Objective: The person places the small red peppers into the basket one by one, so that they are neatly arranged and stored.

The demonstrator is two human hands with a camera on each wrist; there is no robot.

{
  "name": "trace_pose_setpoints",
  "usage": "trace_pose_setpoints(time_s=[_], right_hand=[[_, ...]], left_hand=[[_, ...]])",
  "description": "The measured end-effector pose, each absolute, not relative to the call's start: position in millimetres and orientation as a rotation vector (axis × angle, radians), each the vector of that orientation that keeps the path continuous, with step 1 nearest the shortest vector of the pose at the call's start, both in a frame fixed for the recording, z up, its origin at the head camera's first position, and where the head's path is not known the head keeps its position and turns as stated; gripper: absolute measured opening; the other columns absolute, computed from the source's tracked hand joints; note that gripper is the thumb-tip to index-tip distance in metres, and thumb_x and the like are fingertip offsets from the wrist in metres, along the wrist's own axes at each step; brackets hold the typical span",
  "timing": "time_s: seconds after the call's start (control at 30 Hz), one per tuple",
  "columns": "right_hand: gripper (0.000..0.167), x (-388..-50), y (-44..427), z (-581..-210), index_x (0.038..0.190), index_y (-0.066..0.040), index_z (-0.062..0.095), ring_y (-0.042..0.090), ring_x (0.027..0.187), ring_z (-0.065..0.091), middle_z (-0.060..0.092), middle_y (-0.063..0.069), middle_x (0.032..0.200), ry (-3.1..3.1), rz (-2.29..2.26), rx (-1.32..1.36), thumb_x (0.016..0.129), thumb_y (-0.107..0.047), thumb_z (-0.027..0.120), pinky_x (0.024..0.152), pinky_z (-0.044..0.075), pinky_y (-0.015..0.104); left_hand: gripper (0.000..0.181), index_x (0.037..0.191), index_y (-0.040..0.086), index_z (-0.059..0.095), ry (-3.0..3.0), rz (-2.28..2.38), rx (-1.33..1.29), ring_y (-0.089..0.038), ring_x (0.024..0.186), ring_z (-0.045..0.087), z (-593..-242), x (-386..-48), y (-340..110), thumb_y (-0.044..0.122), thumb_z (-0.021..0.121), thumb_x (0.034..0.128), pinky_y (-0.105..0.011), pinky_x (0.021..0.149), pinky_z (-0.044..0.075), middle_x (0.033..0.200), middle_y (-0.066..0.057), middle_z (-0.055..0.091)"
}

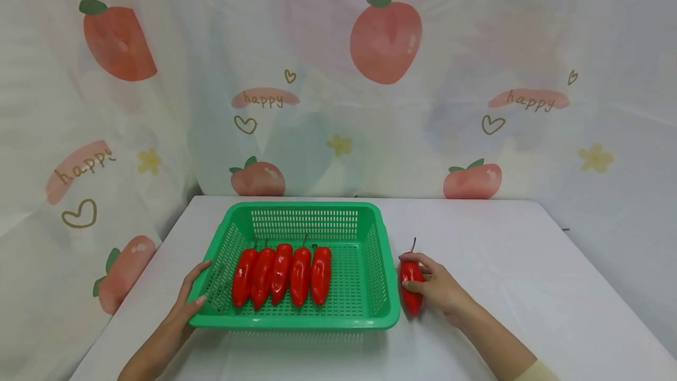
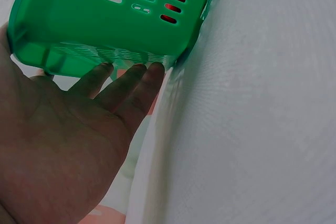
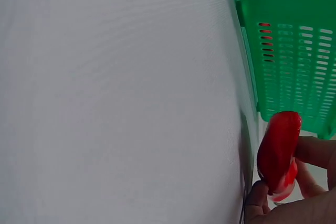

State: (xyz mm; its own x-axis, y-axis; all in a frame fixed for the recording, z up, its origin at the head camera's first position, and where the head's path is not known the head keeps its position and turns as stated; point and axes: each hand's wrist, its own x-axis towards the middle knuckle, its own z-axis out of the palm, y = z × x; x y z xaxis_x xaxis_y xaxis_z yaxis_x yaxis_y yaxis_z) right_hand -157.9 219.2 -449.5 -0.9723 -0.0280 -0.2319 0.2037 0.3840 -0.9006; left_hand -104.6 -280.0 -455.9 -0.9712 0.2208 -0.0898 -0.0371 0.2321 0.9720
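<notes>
A green plastic basket (image 1: 293, 323) stands on the white table with several glossy red peppers (image 1: 282, 274) side by side inside, toward its left half. At the basket's left side, my left hand (image 1: 177, 304) touches the rim and outer wall; the left wrist view shows its fingers (image 2: 139, 90) fairly straight against the green plastic. To the right of the basket, my right hand (image 1: 436, 284) holds another red pepper (image 1: 411, 301) between thumb and fingers, stem pointing away. In the right wrist view this pepper (image 3: 280, 148) is close to the table surface, near the basket wall.
The white table (image 1: 508, 263) extends to the right of the basket. A cloth backdrop (image 1: 317, 34) printed with fruit, hearts and "happy" rises behind the table and along its left side.
</notes>
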Motion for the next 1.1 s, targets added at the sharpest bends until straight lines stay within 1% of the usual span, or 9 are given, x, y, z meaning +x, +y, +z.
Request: trace_pose_setpoints(time_s=[0.13,0.27,0.43,0.63,0.87,1.1], right_hand=[[0.060,-156.6,223.1,-448.5,0.147,-0.010,0.053,0.051,0.128,0.046,0.044,0.030,0.143,2.426,-1.640,0.186,0.092,-0.006,0.076,0.082,0.058,0.049],[0.059,-155.2,226.5,-445.2,0.148,-0.010,0.051,0.053,0.130,0.043,0.042,0.030,0.144,2.418,-1.639,0.200,0.093,-0.008,0.075,0.083,0.058,0.049],[0.061,-154.8,229.3,-440.9,0.149,-0.009,0.048,0.054,0.132,0.039,0.040,0.030,0.145,2.407,-1.658,0.210,0.094,-0.009,0.074,0.085,0.057,0.049],[0.062,-156.1,228.3,-433.4,0.150,-0.010,0.047,0.054,0.133,0.037,0.038,0.030,0.146,2.406,-1.674,0.196,0.094,-0.012,0.074,0.085,0.057,0.050],[0.063,-158.4,230.0,-420.7,0.150,-0.010,0.046,0.053,0.133,0.037,0.037,0.029,0.147,2.431,-1.689,0.149,0.094,-0.014,0.074,0.085,0.057,0.051],[0.064,-160.8,231.4,-414.2,0.152,-0.009,0.043,0.053,0.134,0.036,0.036,0.029,0.148,2.458,-1.682,0.143,0.095,-0.013,0.073,0.086,0.057,0.052]], left_hand=[[0.058,0.163,0.034,0.009,2.293,1.821,0.160,-0.047,0.145,0.020,-455.5,-104.3,-279.4,0.037,0.035,0.1123,-0.063,0.107,0.032,0.166,-0.016,0.000],[0.058,0.164,0.033,0.009,2.289,1.827,0.162,-0.046,0.145,0.018,-455.4,-103.9,-278.4,0.037,0.035,0.1123,-0.066,0.108,0.030,0.166,-0.015,0.000],[0.058,0.164,0.033,0.009,2.300,1.824,0.175,-0.048,0.145,0.018,-455.5,-102.8,-278.8,0.036,0.035,0.1123,-0.066,0.108,0.031,0.166,-0.016,0.000],[0.058,0.164,0.033,0.009,2.304,1.828,0.192,-0.046,0.144,0.020,-454.8,-102.1,-280.0,0.035,0.035,0.1124,-0.062,0.107,0.032,0.166,-0.015,0.000],[0.058,0.164,0.033,0.009,2.307,1.830,0.189,-0.048,0.145,0.020,-455.1,-102.9,-279.4,0.036,0.035,0.1121,-0.067,0.108,0.030,0.166,-0.016,0.000],[0.058,0.164,0.033,0.009,2.306,1.819,0.171,-0.048,0.145,0.020,-454.8,-103.4,-279.3,0.037,0.035,0.1121,-0.068,0.108,0.030,0.166,-0.017,0.000]])
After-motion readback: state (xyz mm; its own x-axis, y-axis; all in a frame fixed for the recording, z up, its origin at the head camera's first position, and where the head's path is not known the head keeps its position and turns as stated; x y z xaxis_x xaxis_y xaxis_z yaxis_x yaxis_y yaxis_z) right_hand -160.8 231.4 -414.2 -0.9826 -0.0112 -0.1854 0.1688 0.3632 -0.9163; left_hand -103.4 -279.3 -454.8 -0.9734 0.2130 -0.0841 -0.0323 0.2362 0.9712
